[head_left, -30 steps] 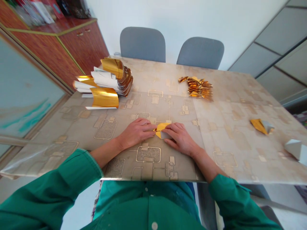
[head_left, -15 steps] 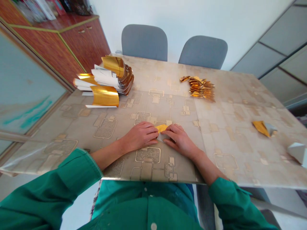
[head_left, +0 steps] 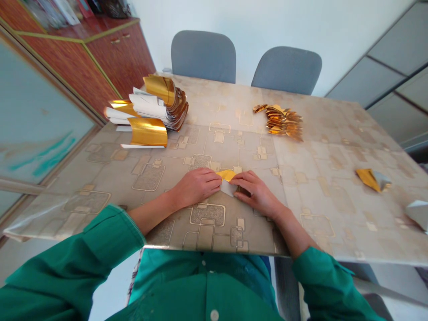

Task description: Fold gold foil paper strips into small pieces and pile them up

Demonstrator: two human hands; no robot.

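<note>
The sheet in hand is a piece of gold-and-white paper (head_left: 226,174), located at the near middle of the patterned tablecloth (head_left: 247,227), between both hands. The left hand (head_left: 199,185) has its fingertips closed on the paper's left end; the exact thumb contact cannot be told. The right hand (head_left: 256,191) grips the right end between bent fingers and thumb.

Recommended practice, in this inspector's judgement: hold both ends level against the table, align the edges before pressing, then run a fingertip firmly along the crease from the middle outward. Uneven pressure would likely skew the fold.

Orientation: the gold face shows on the far side, the white face on the near side, narrowing toward the near edge. The visible gold strip's long axis runs roughly left to right; both ends are covered by fingers, so its full outline cannot be confirmed.
</note>
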